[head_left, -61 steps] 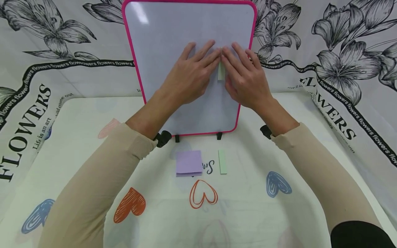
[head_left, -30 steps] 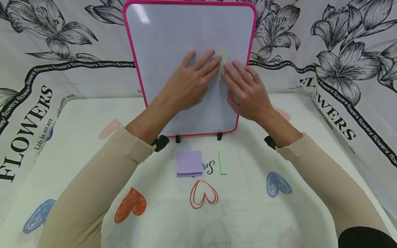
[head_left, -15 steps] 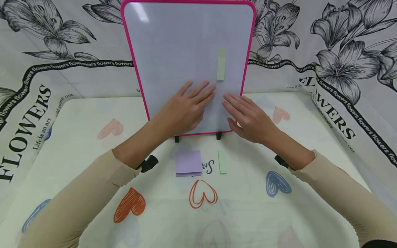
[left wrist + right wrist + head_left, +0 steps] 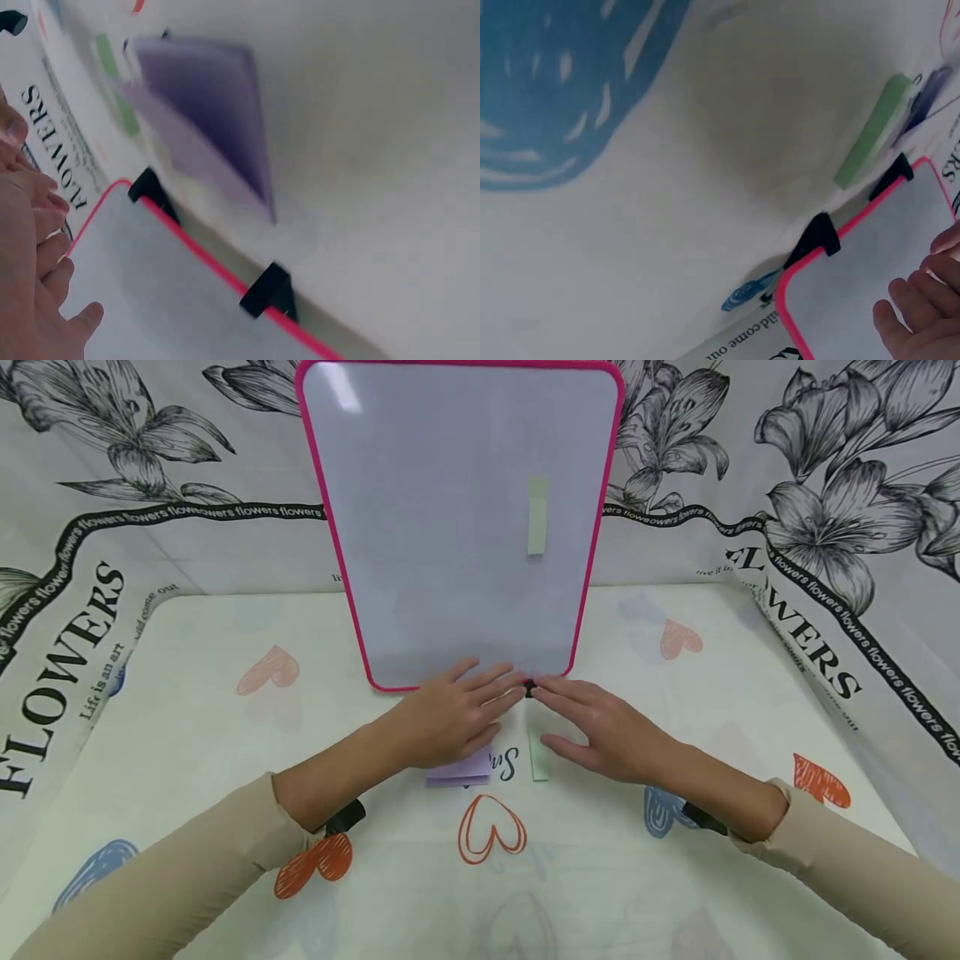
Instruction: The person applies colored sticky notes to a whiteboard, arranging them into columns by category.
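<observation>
Both hands hover over the table just before the whiteboard [image 4: 435,543], which has a pink frame. My left hand [image 4: 457,714] has its fingers stretched out and holds nothing. It covers part of the purple sticky-note pad [image 4: 457,774], whose top sheet lifts in the left wrist view. My right hand [image 4: 611,735] is also empty, fingers extended, beside the green strip of narrow sticky notes [image 4: 539,758] on the table. The fingertips of the two hands come close together near the board's lower edge. A single pale green sticky strip [image 4: 537,518] hangs upright on the board's right half.
Black stand feet [image 4: 270,289] support the whiteboard's bottom edge. A white cloth printed with hearts [image 4: 492,831] covers the table. Behind the board hangs a backdrop with black flower drawings [image 4: 840,527]. A dark wrist camera [image 4: 345,818] sits on the left wrist.
Both hands have left the green strip on the whiteboard and moved down and toward me, over the table. The strip stays stuck to the board, now uncovered.
</observation>
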The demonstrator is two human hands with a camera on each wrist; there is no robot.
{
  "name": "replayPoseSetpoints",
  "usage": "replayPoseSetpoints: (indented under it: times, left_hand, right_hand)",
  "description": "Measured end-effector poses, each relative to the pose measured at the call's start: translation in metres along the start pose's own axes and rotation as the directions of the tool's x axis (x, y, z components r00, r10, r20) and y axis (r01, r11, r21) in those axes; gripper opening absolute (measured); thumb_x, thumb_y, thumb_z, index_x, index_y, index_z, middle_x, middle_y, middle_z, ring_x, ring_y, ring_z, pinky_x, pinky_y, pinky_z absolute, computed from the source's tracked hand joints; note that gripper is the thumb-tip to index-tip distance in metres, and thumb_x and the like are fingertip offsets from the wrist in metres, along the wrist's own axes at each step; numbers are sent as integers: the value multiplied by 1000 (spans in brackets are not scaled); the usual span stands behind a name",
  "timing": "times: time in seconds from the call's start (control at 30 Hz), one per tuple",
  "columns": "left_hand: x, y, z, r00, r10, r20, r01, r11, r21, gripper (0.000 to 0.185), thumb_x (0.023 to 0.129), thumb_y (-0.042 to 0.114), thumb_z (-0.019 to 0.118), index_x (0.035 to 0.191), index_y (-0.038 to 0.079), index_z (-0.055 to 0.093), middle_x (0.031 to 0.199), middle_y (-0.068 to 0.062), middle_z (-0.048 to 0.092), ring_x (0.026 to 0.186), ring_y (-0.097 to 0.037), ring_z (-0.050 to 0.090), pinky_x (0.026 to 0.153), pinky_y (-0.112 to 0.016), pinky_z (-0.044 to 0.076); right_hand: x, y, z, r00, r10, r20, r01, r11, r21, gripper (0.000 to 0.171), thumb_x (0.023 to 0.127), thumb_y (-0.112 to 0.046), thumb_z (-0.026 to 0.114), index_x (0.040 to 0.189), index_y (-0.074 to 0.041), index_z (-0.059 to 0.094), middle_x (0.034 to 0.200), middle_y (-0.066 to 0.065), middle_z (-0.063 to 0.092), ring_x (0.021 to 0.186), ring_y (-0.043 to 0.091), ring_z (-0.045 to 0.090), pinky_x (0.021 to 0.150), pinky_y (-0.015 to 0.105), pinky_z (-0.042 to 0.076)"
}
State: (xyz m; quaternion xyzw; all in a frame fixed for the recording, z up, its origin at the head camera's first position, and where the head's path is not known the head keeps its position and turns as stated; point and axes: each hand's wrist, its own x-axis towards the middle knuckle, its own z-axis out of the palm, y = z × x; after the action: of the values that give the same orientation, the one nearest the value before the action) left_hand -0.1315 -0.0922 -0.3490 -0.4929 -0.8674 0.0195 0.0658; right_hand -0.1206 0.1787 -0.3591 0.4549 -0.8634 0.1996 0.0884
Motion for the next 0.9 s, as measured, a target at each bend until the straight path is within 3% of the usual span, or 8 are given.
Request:
replayPoseSetpoints:
  times: [0.3, 0.67, 0.9]
  left_hand:
    - [-9, 22, 17, 991, 90, 95, -83, 994, -70, 54, 105, 37, 40, 154, 13, 40, 160, -2, 35, 148, -21, 29, 118, -49, 25]
    - [-11, 32, 33, 980, 128, 151, -111, 987, -116, 58, 104, 41, 43, 153, 12, 40, 159, 0, 37, 147, -20, 32, 116, -50, 28]
    - [-11, 35, 36, 976, 127, 176, -105, 986, -131, 57, 104, 41, 42, 154, 13, 39, 159, 0, 36, 147, -20, 31, 116, -51, 28]
  right_hand:
    - [-21, -15, 14, 984, 103, 148, -119, 988, 102, 63, 87, -26, 77, 140, -2, 55, 145, 12, 53, 133, 26, 51, 103, 42, 46]
    - [-32, -15, 32, 973, 124, 194, -146, 984, 104, 60, 85, -26, 80, 136, -2, 59, 140, 12, 58, 132, 28, 52, 103, 44, 46]
    - [-35, -12, 36, 986, 71, 153, -86, 992, 93, 56, 85, -20, 80, 132, 3, 61, 137, 15, 60, 130, 30, 54, 103, 44, 46]
